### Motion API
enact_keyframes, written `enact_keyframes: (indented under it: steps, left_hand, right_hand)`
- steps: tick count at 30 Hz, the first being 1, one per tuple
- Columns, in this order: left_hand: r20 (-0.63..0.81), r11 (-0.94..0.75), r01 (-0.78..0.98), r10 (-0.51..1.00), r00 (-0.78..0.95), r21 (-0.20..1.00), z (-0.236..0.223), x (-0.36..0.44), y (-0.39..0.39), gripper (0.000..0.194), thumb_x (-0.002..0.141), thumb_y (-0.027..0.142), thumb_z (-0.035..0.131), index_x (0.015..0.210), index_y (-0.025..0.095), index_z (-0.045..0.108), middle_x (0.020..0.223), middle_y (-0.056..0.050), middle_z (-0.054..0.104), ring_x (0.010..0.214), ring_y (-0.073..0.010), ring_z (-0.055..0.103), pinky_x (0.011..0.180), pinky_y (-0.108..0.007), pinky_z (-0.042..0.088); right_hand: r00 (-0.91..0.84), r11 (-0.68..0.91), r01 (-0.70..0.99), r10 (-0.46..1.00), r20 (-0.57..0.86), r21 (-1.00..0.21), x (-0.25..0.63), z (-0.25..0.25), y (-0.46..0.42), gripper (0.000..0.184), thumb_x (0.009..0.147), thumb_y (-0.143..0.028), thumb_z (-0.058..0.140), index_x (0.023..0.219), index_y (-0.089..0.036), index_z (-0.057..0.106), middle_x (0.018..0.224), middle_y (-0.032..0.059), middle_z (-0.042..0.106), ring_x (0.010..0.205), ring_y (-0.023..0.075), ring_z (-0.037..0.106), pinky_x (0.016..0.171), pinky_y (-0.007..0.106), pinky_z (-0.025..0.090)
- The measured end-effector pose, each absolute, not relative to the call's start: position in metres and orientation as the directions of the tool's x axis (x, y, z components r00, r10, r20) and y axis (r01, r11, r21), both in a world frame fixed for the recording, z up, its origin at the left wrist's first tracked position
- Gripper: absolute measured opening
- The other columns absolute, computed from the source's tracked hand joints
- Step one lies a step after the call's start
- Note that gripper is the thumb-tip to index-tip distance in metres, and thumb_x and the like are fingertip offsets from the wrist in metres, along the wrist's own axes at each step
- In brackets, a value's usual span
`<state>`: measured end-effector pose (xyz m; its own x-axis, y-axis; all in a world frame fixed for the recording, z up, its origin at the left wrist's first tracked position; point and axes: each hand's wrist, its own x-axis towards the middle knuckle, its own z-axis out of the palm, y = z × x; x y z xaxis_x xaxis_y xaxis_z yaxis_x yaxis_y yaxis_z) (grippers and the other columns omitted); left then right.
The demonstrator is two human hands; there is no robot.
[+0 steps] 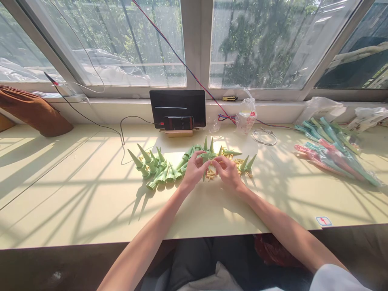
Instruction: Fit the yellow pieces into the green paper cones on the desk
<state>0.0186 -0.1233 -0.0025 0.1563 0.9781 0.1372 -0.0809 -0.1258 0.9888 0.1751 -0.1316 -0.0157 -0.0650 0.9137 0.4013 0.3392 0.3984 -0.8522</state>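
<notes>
My left hand (196, 169) is closed around a green plastic cone-shaped spike (204, 176), held cap end up with its tip pointing down. Right beside it, my right hand (226, 171) is closed in a pinch near the spike's cap; what its fingertips hold is too small to make out. More green spikes (169, 173) lie and stand in a group left of my hands. A pair of upright green spikes (247, 163) stands to the right. Small tan pegs (210, 174) are scattered on the table under and around my hands.
A dark tablet (178, 101) with a phone (178, 123) leans on a stand at the back. A wrapped cup (246, 116) and a coiled cable (264, 137) are behind to the right. Bagged pink and teal items (339, 153) lie far right; a brown bag (33, 111) lies far left.
</notes>
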Motion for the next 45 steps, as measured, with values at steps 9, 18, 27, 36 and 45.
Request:
enact_keyframes:
  steps: [9, 18, 27, 36, 45]
  left_hand:
    - [0.129, -0.117, -0.077, 0.977, 0.167, 0.99, 0.0013, 0.0191, -0.1257, 0.046, 0.076, 0.043, 0.075, 0.113, 0.023, 0.054, 0.066, 0.005, 0.052, 0.053, -0.0102, 0.054, 0.046, -0.021, 0.042]
    - [0.123, -0.111, -0.078, 0.977, 0.173, 0.991, 0.0053, 0.0198, -0.1287, 0.045, 0.076, 0.042, 0.075, 0.111, 0.023, 0.055, 0.066, 0.005, 0.053, 0.053, -0.01, 0.054, 0.046, -0.021, 0.041]
    - [0.145, -0.136, -0.066, 0.975, 0.166, 0.989, 0.0031, 0.0195, -0.1279, 0.043, 0.077, 0.042, 0.074, 0.111, 0.022, 0.057, 0.07, 0.003, 0.057, 0.057, -0.0104, 0.057, 0.049, -0.021, 0.042]
    - [0.14, -0.127, -0.091, 0.977, 0.163, 0.988, 0.0001, 0.0199, -0.126, 0.044, 0.077, 0.043, 0.074, 0.111, 0.023, 0.056, 0.067, 0.004, 0.055, 0.055, -0.0108, 0.056, 0.048, -0.021, 0.043]
    - [0.166, -0.154, -0.078, 0.969, 0.181, 0.985, 0.0019, 0.0208, -0.1279, 0.041, 0.079, 0.038, 0.073, 0.111, 0.021, 0.055, 0.061, 0.007, 0.045, 0.052, -0.0098, 0.054, 0.046, -0.02, 0.042]
  right_hand:
    - [-0.069, 0.382, 0.355, 0.921, 0.384, -0.853, 0.1748, -0.0147, -0.1323, 0.035, 0.094, -0.051, 0.051, 0.08, -0.02, 0.059, 0.059, -0.0004, 0.058, 0.053, 0.0156, 0.058, 0.052, 0.027, 0.044]
    - [-0.051, 0.377, 0.399, 0.919, 0.39, -0.836, 0.175, -0.0149, -0.1316, 0.047, 0.095, -0.057, 0.045, 0.068, -0.021, 0.055, 0.051, -0.0019, 0.05, 0.049, 0.0139, 0.049, 0.049, 0.026, 0.039]
    - [-0.026, 0.378, 0.39, 0.916, 0.401, -0.839, 0.1744, -0.0161, -0.1316, 0.045, 0.095, -0.055, 0.046, 0.067, -0.021, 0.054, 0.049, -0.0023, 0.048, 0.047, 0.0137, 0.047, 0.049, 0.027, 0.038]
    - [-0.039, 0.4, 0.334, 0.911, 0.411, -0.854, 0.174, -0.0144, -0.133, 0.036, 0.093, -0.052, 0.052, 0.075, -0.021, 0.057, 0.055, -0.0013, 0.052, 0.051, 0.0145, 0.052, 0.049, 0.026, 0.039]
    - [-0.038, 0.349, 0.394, 0.93, 0.364, -0.85, 0.1743, -0.015, -0.1324, 0.047, 0.095, -0.057, 0.045, 0.066, -0.02, 0.053, 0.05, -0.0013, 0.05, 0.048, 0.0134, 0.048, 0.049, 0.026, 0.037]
